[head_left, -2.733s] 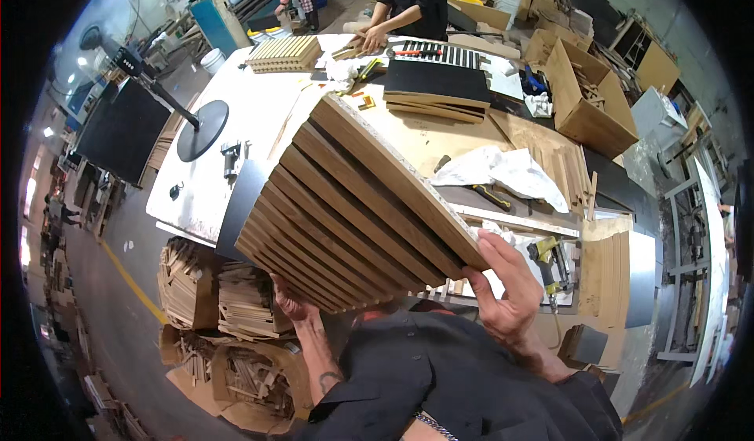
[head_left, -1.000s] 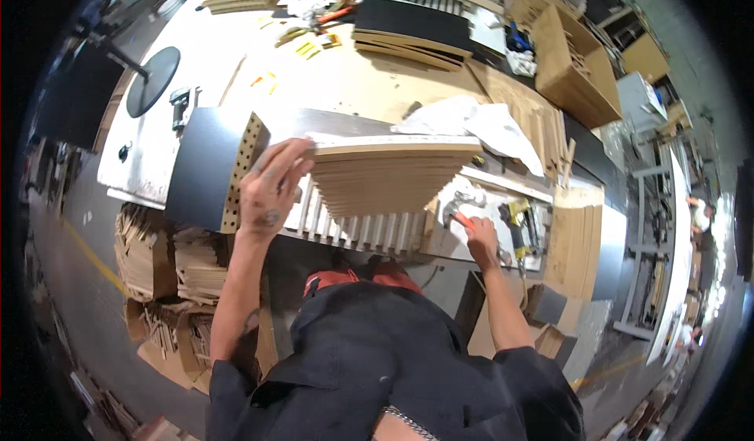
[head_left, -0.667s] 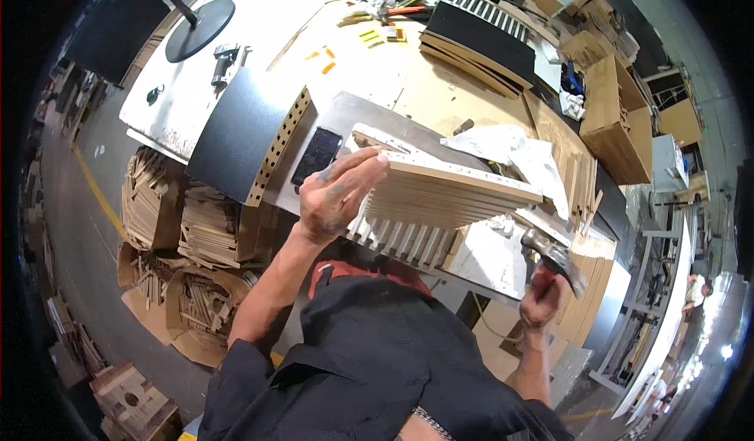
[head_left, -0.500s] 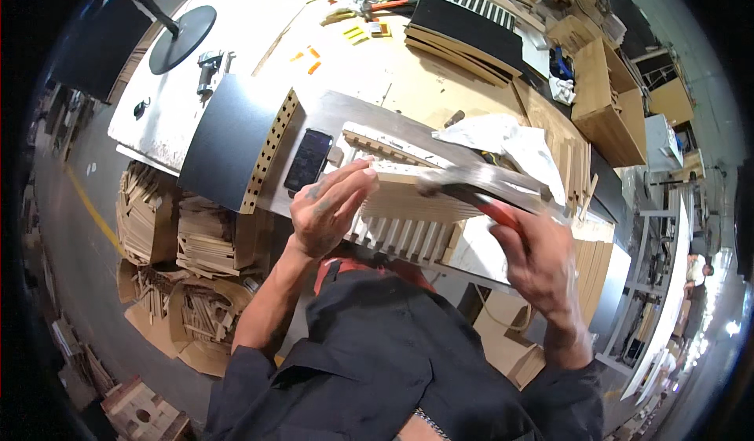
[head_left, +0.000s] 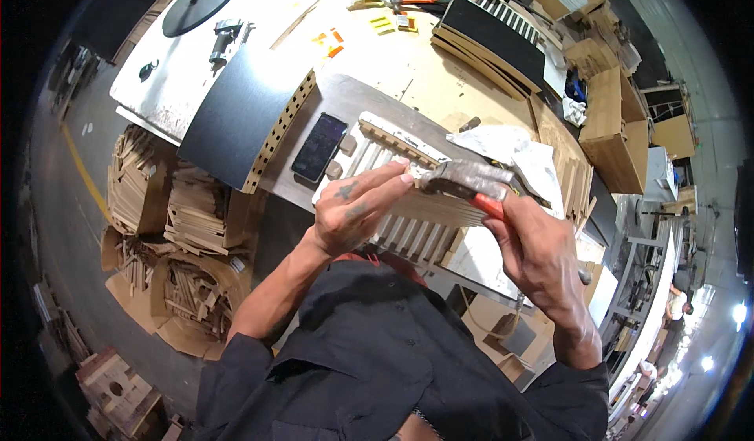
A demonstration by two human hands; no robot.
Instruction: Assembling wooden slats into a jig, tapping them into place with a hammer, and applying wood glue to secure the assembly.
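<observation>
"Head view, near side of the table (head_left: 408,56): contents of the right hand (head_left: 542,245)?"

"One hammer (head_left: 471,175), red-handled, steel head turned left; fingers closed round the grip."

"Left hand (head_left: 349,213)?"

"Fingers long and close together, laid at the left end of one slatted wooden panel (head_left: 448,208). Thumb hidden; how firm the hold is, I cannot tell."

"Panel's place?"

"Between the two hands, over a rack of pale slats (head_left: 408,233) at the table's near edge, partly covered by hands and hammer. Whether the steel touches it, I cannot tell from here."

"Chief hazard, in your judgement?"

"Fingertips (head_left: 404,179) of the left hand: just beside the hammer head. Better drawn back leftward before any blow, palm steadying the wood."

"Manner of blow?"

"Short, light, square to the edge, I would say; a slanted one could bruise the wood or split a slat. Several small taps should serve better than one heavy swing."

"Support?"

"Even bearing underneath, ideally; otherwise the panel may rock when struck."

"Also listed?"

"One dark phone (head_left: 320,146), left of the rack; one dark curved board (head_left: 243,119) with a slotted edge, farther left; one white cloth (head_left: 518,157), far and to the right."
</observation>
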